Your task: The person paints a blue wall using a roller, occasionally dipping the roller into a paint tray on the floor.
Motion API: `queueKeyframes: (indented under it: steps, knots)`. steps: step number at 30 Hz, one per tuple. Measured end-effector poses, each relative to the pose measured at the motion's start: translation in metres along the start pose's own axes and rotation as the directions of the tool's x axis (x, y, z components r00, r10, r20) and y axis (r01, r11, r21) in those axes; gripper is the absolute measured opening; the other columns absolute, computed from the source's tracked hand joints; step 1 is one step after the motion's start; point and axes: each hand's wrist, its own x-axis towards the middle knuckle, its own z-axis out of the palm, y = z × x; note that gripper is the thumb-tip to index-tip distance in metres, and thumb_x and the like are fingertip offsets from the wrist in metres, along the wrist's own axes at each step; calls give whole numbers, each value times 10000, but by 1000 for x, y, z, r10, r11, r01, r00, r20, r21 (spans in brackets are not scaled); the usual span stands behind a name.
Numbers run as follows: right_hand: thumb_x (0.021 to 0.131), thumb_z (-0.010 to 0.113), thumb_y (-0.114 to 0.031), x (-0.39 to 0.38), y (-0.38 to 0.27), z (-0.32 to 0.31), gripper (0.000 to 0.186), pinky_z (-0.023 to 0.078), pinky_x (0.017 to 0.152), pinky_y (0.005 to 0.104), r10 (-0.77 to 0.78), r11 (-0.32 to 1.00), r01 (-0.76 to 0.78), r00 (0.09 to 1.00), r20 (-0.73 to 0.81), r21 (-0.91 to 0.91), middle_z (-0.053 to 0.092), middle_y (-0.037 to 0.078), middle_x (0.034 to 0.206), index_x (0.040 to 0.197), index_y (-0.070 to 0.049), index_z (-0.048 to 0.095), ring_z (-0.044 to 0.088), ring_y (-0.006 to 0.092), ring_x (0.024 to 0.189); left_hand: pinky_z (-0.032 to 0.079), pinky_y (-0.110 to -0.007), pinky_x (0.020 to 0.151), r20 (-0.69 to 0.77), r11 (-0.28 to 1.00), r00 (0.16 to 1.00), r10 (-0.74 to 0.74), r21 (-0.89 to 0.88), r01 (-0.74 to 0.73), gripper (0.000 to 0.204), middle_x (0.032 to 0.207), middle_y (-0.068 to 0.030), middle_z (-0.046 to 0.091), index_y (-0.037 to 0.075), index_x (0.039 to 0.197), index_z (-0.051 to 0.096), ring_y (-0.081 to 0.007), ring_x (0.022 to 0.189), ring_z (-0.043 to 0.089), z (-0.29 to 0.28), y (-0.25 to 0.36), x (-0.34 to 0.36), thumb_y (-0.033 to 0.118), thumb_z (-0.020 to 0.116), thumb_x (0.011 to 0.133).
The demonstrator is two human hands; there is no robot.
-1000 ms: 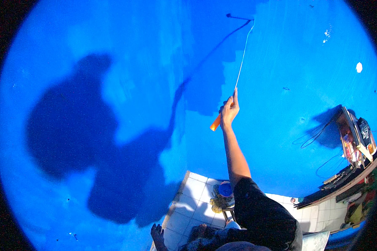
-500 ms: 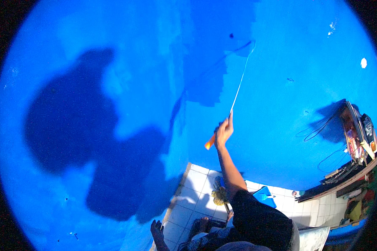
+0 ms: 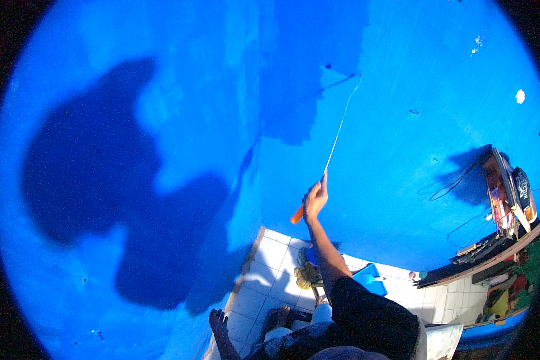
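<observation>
In the head view, the right hand (image 3: 315, 200) has its fingers wrapped round the orange handle (image 3: 297, 215) of a paint roller (image 3: 340, 127), one finger stretched along the thin pale rod; the roller stands in front of the blue wall (image 3: 402, 168), right of the corner where two walls meet, and leans up and to the right; the rod's top end lies by the lower right part of a darker blue patch (image 3: 291, 90); whether its head touches the wall I cannot tell.

The left hand (image 3: 218, 320) has its fingers spread and holds nothing, low beside the left edge of the white tiled floor (image 3: 270, 249); a large shadow (image 3: 102, 162) falls on the left wall; near the floor's far edge, right of the right forearm, lies a blue tray (image 3: 378, 290); left of that forearm, near the floor's far left corner, is a yellowish cloth-like bundle (image 3: 306, 276); a loaded shelf (image 3: 510, 243) stands at the far right.
</observation>
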Motion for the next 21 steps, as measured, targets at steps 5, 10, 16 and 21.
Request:
queueKeyframes:
  steps: [5, 10, 16, 21]
  knots:
    - [990, 417, -122, -13, 17, -16, 458, 330, 385, 213, -33, 998, 30, 998, 45, 63, 394, -67, 611, 1447, -139, 389, 370, 31, 460, 415, -487, 941, 9, 999, 999, -35, -32, 35, 526, 1230, -106, 577, 174, 1316, 488, -284, 1146, 532, 19, 13, 9, 457, 577, 881]
    - [995, 434, -156, 35, -25, 31, 456, 349, 369, 224, -50, 991, 45, 998, 37, 126, 408, -51, 585, 1449, -156, 385, 386, 42, 441, 413, -486, 951, 86, 999, 996, 37, 5, -37, 510, 1225, -107, 582, 166, 1307, 501, -269, 1141, 538, 33, 16, 5, 457, 547, 891]
    - [997, 423, -152, 48, -45, 57, 451, 351, 364, 225, -106, 941, 70, 990, 91, 330, 421, -45, 581, 1446, -135, 385, 386, 44, 429, 395, -495, 955, 39, 990, 999, -37, 136, 31, 510, 1226, -107, 585, 151, 1266, 528, -269, 1152, 538, 20, 5, -9, 481, 551, 878]
    - [977, 443, -110, -14, 9, 18, 469, 295, 397, 235, 109, 991, -111, 994, 26, 71, 403, -58, 594, 1442, -90, 386, 352, 33, 476, 398, -492, 937, 15, 978, 999, 43, 204, -45, 467, 1198, -105, 602, 151, 1229, 548, -267, 1126, 555, 4, -12, -29, 455, 570, 875]
